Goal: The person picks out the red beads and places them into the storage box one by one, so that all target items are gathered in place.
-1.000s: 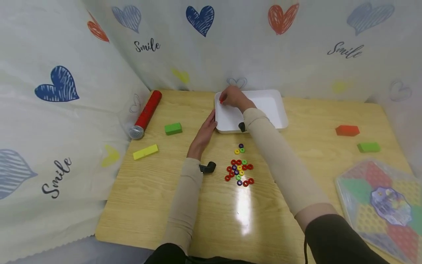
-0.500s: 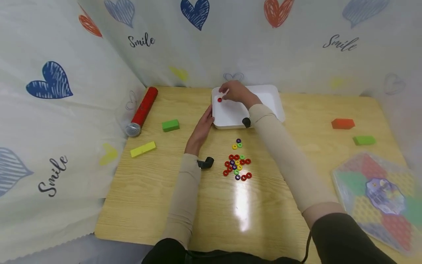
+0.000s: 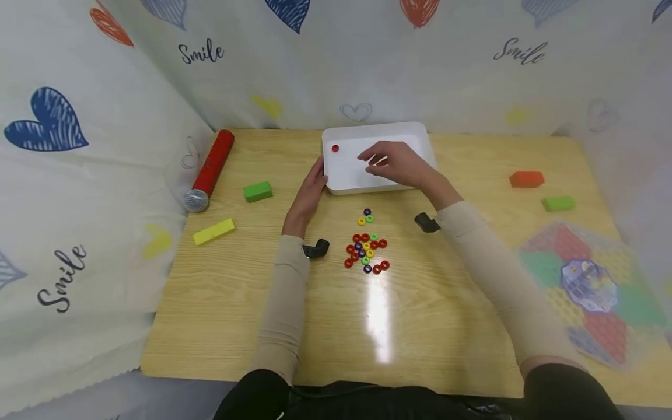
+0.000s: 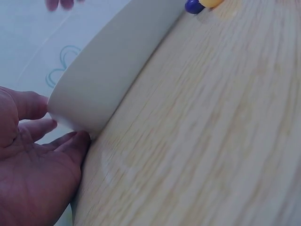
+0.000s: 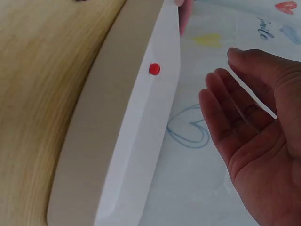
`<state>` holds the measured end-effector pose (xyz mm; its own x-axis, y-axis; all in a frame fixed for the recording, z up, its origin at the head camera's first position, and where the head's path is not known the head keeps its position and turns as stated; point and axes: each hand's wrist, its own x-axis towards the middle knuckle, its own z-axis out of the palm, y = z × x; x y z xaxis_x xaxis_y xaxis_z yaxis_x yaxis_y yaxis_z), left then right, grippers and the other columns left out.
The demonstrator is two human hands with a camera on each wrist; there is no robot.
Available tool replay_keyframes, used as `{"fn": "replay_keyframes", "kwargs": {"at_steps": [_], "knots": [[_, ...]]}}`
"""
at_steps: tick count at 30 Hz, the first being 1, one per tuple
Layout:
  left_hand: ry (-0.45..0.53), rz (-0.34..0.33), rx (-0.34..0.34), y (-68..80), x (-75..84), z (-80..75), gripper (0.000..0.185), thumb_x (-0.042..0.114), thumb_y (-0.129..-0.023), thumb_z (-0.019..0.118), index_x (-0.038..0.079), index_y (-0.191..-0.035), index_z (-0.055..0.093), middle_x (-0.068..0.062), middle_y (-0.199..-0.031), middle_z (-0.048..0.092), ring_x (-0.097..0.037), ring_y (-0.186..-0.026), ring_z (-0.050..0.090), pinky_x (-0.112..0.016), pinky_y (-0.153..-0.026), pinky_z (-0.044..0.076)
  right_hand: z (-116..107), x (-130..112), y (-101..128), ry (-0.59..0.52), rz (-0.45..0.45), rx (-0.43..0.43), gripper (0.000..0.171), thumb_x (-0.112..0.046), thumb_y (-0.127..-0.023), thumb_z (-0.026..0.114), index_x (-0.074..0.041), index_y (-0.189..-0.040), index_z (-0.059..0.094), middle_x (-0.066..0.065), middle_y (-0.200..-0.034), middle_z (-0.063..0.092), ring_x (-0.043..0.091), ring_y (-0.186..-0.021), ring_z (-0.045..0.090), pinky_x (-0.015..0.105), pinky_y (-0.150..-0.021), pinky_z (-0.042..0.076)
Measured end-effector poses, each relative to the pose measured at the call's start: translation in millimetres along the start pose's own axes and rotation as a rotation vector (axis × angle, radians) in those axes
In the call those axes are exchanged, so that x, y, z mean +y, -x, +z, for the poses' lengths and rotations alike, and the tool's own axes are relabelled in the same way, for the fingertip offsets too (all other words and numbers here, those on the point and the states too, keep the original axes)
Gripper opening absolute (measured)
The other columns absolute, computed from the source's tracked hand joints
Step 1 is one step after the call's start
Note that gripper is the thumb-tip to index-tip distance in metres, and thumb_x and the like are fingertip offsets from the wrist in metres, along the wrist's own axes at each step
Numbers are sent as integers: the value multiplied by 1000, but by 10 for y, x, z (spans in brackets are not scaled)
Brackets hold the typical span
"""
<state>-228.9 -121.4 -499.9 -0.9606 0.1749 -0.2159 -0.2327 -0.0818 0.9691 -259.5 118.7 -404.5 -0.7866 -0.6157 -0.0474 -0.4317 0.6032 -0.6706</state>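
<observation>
Head view: white tray (image 3: pixel 415 135) is sitting at the far middle of the desk (image 3: pixel 236 291), one red ring (image 3: pixel 335 149) lying in its far-left corner. Right hand (image 3: pixel 401 165) is hovering over the tray, fingers loose and apart, holding nothing. Left hand (image 3: pixel 308 192) is resting flat-fingered against the tray's left wall. Pile of coloured rings (image 3: pixel 366 252) is lying near of the tray, between the two forearms, with three more rings (image 3: pixel 366 217) just beyond it. Red cylinder (image 3: pixel 209 168), green block (image 3: pixel 257 191) and yellow block (image 3: pixel 213 231) are sitting at left; orange block (image 3: pixel 526 179), second green block (image 3: pixel 559 203) and a pegboard (image 3: pixel 583 297) at right.

Left wrist view: left hand (image 4: pixel 33 165) is showing an open palm, fingers straight, fingertips touching the tray (image 4: pixel 108 80) at its corner. Two rings are just visible at the top edge.

Right wrist view: right hand (image 5: pixel 256 136) is showing an open palm, fingers spread, above the tray (image 5: pixel 141 136) and not touching it. Red ring (image 5: pixel 154 69) is lying inside, well apart from the fingers.
</observation>
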Motion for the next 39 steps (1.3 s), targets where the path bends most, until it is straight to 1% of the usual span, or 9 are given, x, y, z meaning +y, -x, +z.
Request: {"fn": "replay_keyframes", "kwargs": {"at_steps": [3,7,11,16,20,25,29,33,39], "knots": [[-1,3,15,-42,-80,-12,56,11,-105,35,25,-156,17,7,-160,17,-6,-145,17,-26,-118,19,75,22,260,-54,-48,-41,30,-12,-91,66,-9,-121,66,10,-118,65,20,-102,63,36,-91,53],[-10,13,40,-85,-134,-15,54,14,-105,36,29,-155,20,11,-159,20,-4,-144,20,-25,-117,21,195,104,561,-126,-53,-143,29,-11,-92,66,-8,-120,66,12,-118,65,19,-100,64,35,-89,54],[-14,10,54,-100,-112,-7,54,14,-105,37,30,-154,21,11,-158,22,-4,-143,22,-25,-117,22,329,201,787,-164,-25,-241,30,-12,-93,65,-4,-122,64,13,-120,64,21,-102,64,36,-91,54],[42,-2,38,-40,-18,27,56,8,-104,35,23,-156,18,6,-160,18,-8,-145,18,-26,-118,20,524,294,983,-160,-8,-298,27,-9,-92,65,-7,-119,66,6,-115,67,18,-99,63,33,-89,54],[70,-1,18,34,84,50,57,5,-104,34,19,-156,15,2,-161,16,-10,-146,16,-27,-118,19,662,323,1066,-117,-6,-272,23,-10,-90,67,-10,-113,68,1,-106,67,13,-91,61,30,-82,55],[41,-4,2,79,129,68,58,7,-104,34,18,-156,12,1,-162,14,-10,-147,15,-27,-118,18,766,288,1148,-86,27,-193,23,-13,-87,72,-11,-109,69,-2,-96,65,13,-83,57,31,-74,52],[34,-11,1,83,120,67,57,7,-104,33,18,-156,13,2,-161,15,-10,-147,15,-26,-118,18,817,248,1191,-48,20,-150,22,-12,-86,72,-11,-108,70,-2,-97,64,14,-83,56,31,-74,51],[38,0,-1,78,114,61,57,7,-104,33,18,-156,12,2,-161,15,-10,-147,15,-26,-118,18,849,244,1199,-16,0,-132,21,-11,-86,72,-13,-106,70,-2,-99,64,12,-83,57,30,-74,51],[54,14,-6,66,105,52,57,7,-104,33,16,-156,12,1,-162,14,-10,-147,15,-28,-119,18,832,239,1185,-26,-16,-115,20,-9,-87,70,-11,-106,68,-1,-98,65,12,-82,58,29,-72,52]]}}
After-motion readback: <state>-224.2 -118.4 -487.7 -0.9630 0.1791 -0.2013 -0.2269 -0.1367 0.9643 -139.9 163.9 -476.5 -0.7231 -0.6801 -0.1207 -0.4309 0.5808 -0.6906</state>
